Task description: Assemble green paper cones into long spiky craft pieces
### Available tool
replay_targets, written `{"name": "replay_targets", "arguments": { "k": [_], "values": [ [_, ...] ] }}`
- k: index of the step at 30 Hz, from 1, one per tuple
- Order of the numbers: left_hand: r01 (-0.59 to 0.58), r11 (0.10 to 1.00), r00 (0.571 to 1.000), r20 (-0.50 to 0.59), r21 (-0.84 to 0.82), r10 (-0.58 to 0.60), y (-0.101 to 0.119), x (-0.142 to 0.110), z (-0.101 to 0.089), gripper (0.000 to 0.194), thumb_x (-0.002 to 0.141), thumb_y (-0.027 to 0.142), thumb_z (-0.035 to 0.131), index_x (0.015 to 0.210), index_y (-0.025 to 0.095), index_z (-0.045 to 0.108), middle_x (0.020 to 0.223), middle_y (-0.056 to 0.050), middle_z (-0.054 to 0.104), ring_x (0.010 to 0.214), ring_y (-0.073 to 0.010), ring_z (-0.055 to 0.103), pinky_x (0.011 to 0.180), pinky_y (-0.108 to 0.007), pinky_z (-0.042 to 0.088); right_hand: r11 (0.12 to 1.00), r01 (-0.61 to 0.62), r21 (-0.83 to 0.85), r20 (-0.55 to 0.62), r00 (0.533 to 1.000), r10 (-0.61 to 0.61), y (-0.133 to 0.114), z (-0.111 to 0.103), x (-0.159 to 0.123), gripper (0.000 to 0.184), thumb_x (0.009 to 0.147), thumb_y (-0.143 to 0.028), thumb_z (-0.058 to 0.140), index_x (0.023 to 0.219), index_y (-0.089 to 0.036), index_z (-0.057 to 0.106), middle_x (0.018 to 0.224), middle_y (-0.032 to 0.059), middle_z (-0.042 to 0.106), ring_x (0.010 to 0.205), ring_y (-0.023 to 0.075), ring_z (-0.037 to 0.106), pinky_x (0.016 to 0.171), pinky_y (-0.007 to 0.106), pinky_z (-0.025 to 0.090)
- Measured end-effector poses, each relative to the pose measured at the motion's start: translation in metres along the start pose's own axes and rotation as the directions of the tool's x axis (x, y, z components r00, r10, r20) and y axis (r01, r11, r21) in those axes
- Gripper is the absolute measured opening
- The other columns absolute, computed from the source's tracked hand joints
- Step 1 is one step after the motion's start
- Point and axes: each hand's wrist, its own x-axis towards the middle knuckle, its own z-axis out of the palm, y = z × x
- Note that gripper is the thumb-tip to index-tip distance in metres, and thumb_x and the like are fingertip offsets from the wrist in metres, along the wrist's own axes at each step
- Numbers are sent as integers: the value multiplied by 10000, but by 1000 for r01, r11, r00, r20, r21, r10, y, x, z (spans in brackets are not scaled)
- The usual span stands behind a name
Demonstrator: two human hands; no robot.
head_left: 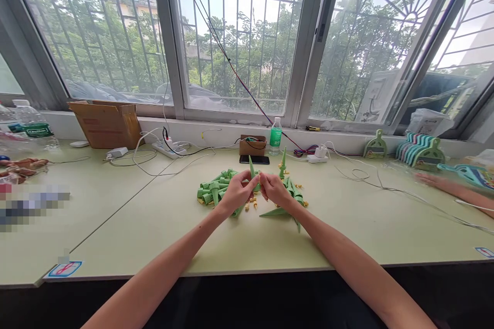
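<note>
Over the middle of the table, my left hand (240, 191) is closed around a green pointed cone piece (251, 165), whose tip stands up above the fingers. Thumb to thumb with it, my right hand (276, 190) is closed in a pinch at the cone's side; what it grips is hidden by the fingers. A heap of green tubular pieces (214, 190) lies left of my hands. Several green pointed pieces (295, 191) lie on the right, one assembly (283, 165) standing upright. Small yellow pieces (247, 206) are scattered below and among them.
Behind my hands are a black phone (254, 160), a small cardboard box (252, 146) and a green-labelled bottle (275, 136). White cables (363, 175) cross the table. At right, another person's arm (455, 190) reaches near small dustpans (420, 151). A carton (106, 123) stands back left.
</note>
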Motion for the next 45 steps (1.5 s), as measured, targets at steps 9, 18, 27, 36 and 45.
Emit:
{"name": "replay_targets", "arguments": {
  "k": [9, 18, 27, 36, 45],
  "values": [
    [-101, 987, 994, -25, 127, 105, -2, 1, 2, 268, 851, 402, 565, 740, 164, 513, 698, 27, 493, 512, -66, 481, 443, -174, 394, 1000, 0, 7, 4, 1000, 0, 0, -1, 1, 576, 978, -537, 309, 521, -200, 409, 372, -38, 427, 324, 81, 393, 433, 210, 355],
    [-131, 973, 990, -26, 189, 138, -5, 0, 1, 270, 856, 418, 559, 762, 167, 530, 704, 20, 493, 533, -76, 473, 468, -188, 401, 1000, -24, 7, -7, 1000, 24, 0, -1, 0, 590, 981, -522, 324, 490, -201, 390, 357, -35, 419, 321, 79, 391, 447, 211, 366],
    [-107, 978, 993, -26, 178, 113, -3, 0, 1, 254, 848, 410, 571, 770, 170, 537, 713, 22, 486, 529, -79, 490, 451, -190, 394, 1000, -13, -4, -15, 1000, 12, -2, -1, 0, 617, 979, -529, 324, 462, -197, 388, 348, -32, 423, 333, 80, 398, 464, 212, 368],
    [-23, 998, 1000, -5, 62, 23, -1, 1, 1, 283, 835, 441, 577, 782, 167, 527, 738, 12, 530, 457, -69, 482, 386, -193, 369, 1000, -9, 28, -10, 1000, 9, 0, -1, 1, 575, 978, -525, 329, 514, -195, 410, 371, -41, 434, 343, 81, 395, 457, 209, 362],
    [-77, 990, 997, -17, 121, 80, 0, 0, 1, 293, 830, 454, 580, 812, 162, 566, 751, -4, 559, 494, -76, 488, 410, -188, 394, 999, -28, 21, 2, 1000, 28, 1, -1, 1, 564, 971, -542, 322, 526, -203, 398, 378, -42, 430, 344, 85, 395, 457, 214, 373]
  ]
}}
